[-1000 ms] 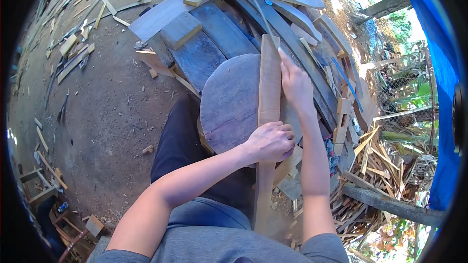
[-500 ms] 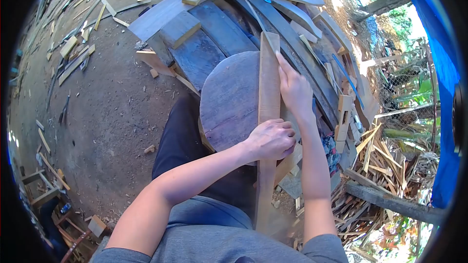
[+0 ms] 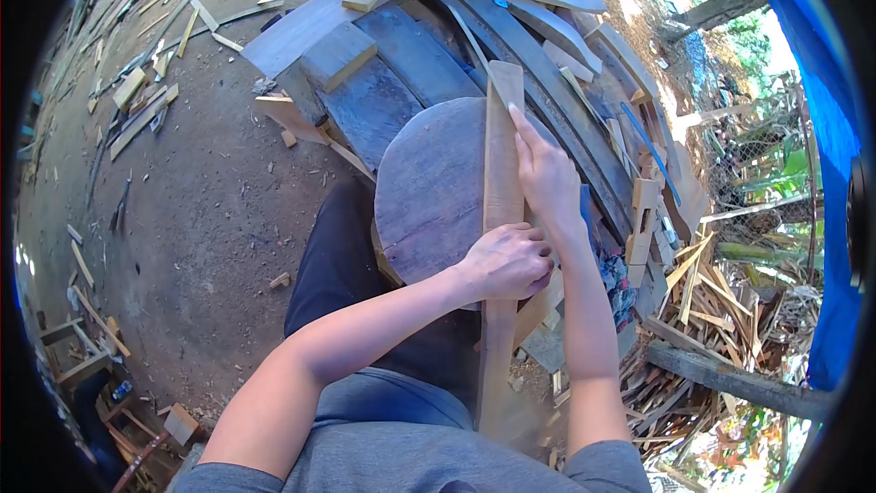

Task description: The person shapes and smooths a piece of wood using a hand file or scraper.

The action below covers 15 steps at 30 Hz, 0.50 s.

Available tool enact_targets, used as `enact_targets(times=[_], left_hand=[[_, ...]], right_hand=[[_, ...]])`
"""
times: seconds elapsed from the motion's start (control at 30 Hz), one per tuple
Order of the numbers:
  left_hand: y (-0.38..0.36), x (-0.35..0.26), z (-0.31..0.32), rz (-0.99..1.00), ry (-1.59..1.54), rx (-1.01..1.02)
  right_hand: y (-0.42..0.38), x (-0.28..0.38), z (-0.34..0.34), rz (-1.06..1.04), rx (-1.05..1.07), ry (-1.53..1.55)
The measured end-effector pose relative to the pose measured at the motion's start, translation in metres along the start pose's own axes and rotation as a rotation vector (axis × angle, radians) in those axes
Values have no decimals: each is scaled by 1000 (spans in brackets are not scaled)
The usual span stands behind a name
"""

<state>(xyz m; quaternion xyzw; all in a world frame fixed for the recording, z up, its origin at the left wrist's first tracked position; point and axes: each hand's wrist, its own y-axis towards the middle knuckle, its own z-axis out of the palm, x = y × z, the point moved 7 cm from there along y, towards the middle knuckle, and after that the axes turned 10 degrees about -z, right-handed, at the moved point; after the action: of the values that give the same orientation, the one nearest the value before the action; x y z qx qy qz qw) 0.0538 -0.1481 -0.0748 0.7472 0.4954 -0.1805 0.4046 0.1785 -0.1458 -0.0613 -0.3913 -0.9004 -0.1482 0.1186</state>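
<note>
A long narrow wooden board (image 3: 504, 160) runs toward my body across the round wooden stool top (image 3: 429, 187). My left hand (image 3: 506, 262) is closed over this board near the stool's lower edge, fingers curled around its right side. Against the board's right edge, higher up, my right hand (image 3: 547, 169) is closed with the index finger stretched forward. From it a long, thin, blade-like strip (image 3: 479, 50) slants up and left across the board's far end. Its grip is hidden in my palm, and I cannot make out its exact kind.
Dark planks (image 3: 415, 55) and a wooden block (image 3: 338, 55) lie beyond the stool. A mortised wood piece (image 3: 643, 219) and a thin blue rod (image 3: 651, 153) are to the right. Offcuts (image 3: 146, 119) litter the dirt floor on the left; a scrap pile (image 3: 721, 310) lies at right.
My right hand has shifted slightly toward me and to the left, and the thin strip has moved with it. My left hand and the board look unchanged.
</note>
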Motion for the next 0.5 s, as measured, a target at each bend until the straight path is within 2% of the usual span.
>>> enact_targets(times=[0.07,0.2,0.43,0.5], left_hand=[[2,0,1,-16,25,80],[2,-3,-3,-9,53,63],[-1,2,4,-60,31,96],[-2,3,6,-78,43,132]], right_hand=[[36,-8,2,55,25,-17],[60,-5,2,145,79,-99],[-38,9,-11,18,90,24],[-41,12,-16,6,104,13]])
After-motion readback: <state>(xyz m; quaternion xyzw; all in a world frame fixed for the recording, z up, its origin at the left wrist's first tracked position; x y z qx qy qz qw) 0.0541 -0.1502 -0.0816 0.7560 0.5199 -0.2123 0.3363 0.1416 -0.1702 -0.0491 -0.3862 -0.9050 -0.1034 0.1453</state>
